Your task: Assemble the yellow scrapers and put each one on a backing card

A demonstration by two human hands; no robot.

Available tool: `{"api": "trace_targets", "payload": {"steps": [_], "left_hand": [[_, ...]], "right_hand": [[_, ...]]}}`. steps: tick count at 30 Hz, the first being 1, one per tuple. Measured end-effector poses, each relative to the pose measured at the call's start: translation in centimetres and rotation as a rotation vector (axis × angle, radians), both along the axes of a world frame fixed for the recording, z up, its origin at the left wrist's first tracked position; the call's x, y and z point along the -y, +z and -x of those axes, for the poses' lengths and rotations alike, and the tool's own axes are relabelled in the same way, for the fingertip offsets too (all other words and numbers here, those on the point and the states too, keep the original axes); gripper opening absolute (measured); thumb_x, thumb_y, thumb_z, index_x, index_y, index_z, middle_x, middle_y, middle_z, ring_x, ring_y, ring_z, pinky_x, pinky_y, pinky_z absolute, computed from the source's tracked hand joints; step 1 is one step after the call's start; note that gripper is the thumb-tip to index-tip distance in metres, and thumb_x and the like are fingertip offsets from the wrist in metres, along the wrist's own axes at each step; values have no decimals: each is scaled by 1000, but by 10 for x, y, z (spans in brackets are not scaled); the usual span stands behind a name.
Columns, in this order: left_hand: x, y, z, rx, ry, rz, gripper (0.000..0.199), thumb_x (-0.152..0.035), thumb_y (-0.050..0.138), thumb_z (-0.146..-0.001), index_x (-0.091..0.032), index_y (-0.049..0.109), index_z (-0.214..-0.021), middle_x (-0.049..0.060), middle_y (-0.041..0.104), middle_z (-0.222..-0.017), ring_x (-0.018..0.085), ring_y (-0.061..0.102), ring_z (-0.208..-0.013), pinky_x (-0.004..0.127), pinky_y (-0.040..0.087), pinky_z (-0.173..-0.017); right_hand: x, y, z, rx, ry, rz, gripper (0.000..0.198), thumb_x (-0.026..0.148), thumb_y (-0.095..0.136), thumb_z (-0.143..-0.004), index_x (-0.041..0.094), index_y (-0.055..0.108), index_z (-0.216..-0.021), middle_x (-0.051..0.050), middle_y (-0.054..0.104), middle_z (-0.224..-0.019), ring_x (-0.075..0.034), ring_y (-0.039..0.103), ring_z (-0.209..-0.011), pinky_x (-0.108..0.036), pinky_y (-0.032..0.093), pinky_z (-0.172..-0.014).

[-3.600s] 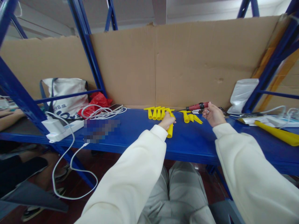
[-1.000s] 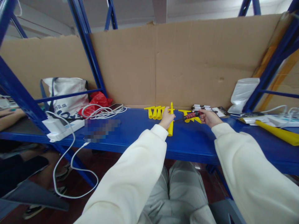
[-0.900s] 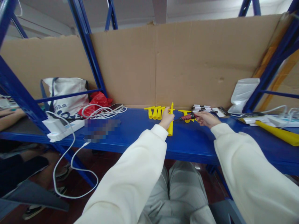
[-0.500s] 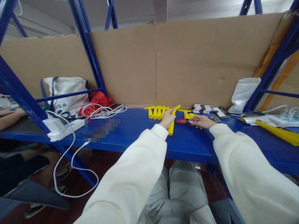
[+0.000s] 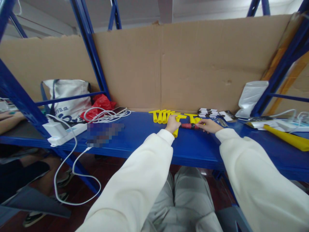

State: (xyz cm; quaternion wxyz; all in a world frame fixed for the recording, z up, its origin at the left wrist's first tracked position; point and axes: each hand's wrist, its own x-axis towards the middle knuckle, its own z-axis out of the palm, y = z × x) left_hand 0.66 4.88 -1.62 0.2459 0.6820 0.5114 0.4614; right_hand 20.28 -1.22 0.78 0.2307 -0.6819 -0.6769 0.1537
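Apparently for steadiness, I have the left hand (image 5: pixel 172 124) gripping one yellow piece (image 5: pixel 176 133) over the bench (image 5: pixel 145 138) while the right hand (image 5: pixel 210 126) pinches the red tool (image 5: pixel 186 126) so it points sideways at that piece.

Single view: head camera, worn by the person seated at the blue bench (image 5: pixel 145 141). Faces forward and down, across the bench to the cardboard (image 5: pixel 207 64) behind. Wide field; lap (image 5: pixel 190 193) at bottom edge. Sleeves (image 5: pixel 137 174) enter from below, close to lens; left hand (image 5: pixel 172 124) and right hand (image 5: pixel 210 126) farther off, mid-frame.
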Motion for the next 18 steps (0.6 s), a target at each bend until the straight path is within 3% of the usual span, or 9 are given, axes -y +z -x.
{"api": "trace_targets", "payload": {"steps": [7,18], "left_hand": [[3,1,2,-57,20,-63,50,2,69,-68,-9,67,-116,17,66,-122,25,62,-116,36,48,-102],[19,9,7,-358,74,-86,41,-12,67,-77,-12,68,-118,12,68,-123,23,61,-119,30,43,-106]], "right_hand": [[1,1,0,13,19,-20,16,28,55,-92,16,62,-83,-1,61,-62,-10,54,-48,-18,41,-41],[0,0,-5,-38,72,-32,15,23,54,-89,18,59,-76,-2,66,-66,-9,53,-47,-20,45,-49]]}}
